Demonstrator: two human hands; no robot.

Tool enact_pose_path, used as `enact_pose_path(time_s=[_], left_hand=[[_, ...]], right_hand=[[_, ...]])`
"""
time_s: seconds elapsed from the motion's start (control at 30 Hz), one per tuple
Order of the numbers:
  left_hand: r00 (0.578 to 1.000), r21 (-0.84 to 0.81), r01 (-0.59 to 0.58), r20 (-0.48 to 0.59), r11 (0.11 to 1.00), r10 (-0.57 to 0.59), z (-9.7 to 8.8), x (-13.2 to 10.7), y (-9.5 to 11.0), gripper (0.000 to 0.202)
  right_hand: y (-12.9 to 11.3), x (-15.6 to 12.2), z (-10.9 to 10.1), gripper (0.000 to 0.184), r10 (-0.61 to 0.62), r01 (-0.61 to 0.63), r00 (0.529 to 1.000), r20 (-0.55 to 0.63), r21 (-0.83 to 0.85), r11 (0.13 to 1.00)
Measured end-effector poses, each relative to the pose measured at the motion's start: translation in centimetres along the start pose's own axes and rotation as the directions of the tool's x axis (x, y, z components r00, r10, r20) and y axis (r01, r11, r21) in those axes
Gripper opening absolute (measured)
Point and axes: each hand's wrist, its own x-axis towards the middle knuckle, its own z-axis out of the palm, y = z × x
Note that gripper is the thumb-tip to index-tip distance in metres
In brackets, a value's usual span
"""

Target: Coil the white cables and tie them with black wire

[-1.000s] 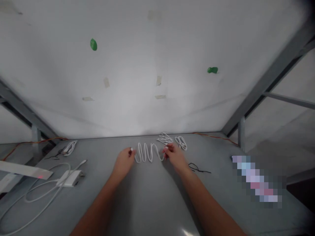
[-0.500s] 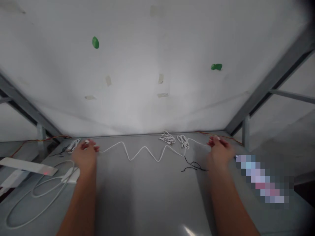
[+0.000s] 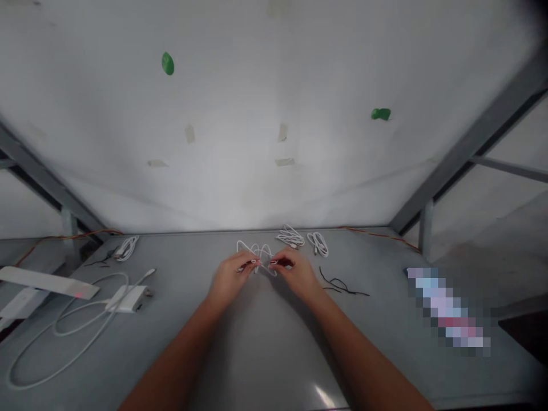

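Note:
A thin white charging cable (image 3: 262,249) runs in loose loops between my hands, over the middle of the grey table. My left hand (image 3: 231,274) pinches one end of it, with the small connector showing at the fingertips. Just to the right, my right hand (image 3: 295,273) pinches the other end, its connector also visible. The two connectors face each other a short gap apart. Behind my right hand lie two coiled white cables, one bundle (image 3: 290,237) and another bundle (image 3: 318,244). Black ties (image 3: 342,285) lie on the table to its right.
At left are a white power adapter (image 3: 127,298) with a looped cable, a white bar (image 3: 49,282) with a red light, and a coiled cable (image 3: 127,248). A pixelated object (image 3: 447,308) lies at right. A white wall (image 3: 231,188) rises behind the table (image 3: 265,354).
Both hands have come from far apart to the middle, bringing the cable ends close together. The cable, stretched out in zigzags before, now hangs in loops between them.

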Motion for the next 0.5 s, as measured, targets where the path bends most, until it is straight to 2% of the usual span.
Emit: enact_pose_path(time_s=[0.13, 0.33, 0.43, 0.5], left_hand=[[0.999, 0.030, -0.018, 0.034, 0.999, 0.017, 0.1, 0.1, 0.2, 0.011], [1.000, -0.010, 0.011, -0.004, 1.000, -0.011, 0.2, 0.2, 0.5, 0.010], [0.994, -0.105, 0.038, -0.098, 0.994, -0.048, -0.3, 0.7, 0.5, 0.015], [0.984, -0.291, 0.047, -0.152, 0.956, -0.095, -1.2, 1.2, 0.5, 0.023]], right_hand=[[-0.4, -0.2, 0.4, 0.016, 0.053, -0.054, 0.998, 0.015, 0.110, 0.992], [0.0, -0.1, 0.2, 0.019, 0.086, -0.087, 0.996, 0.008, 0.131, 0.988], [0.3, 0.3, -0.8, 0.023, 0.081, -0.068, 0.991, -0.110, 0.118, 0.991], [0.6, 0.8, -2.2, 0.029, 0.094, -0.061, 0.967, -0.236, 0.142, 0.988]])
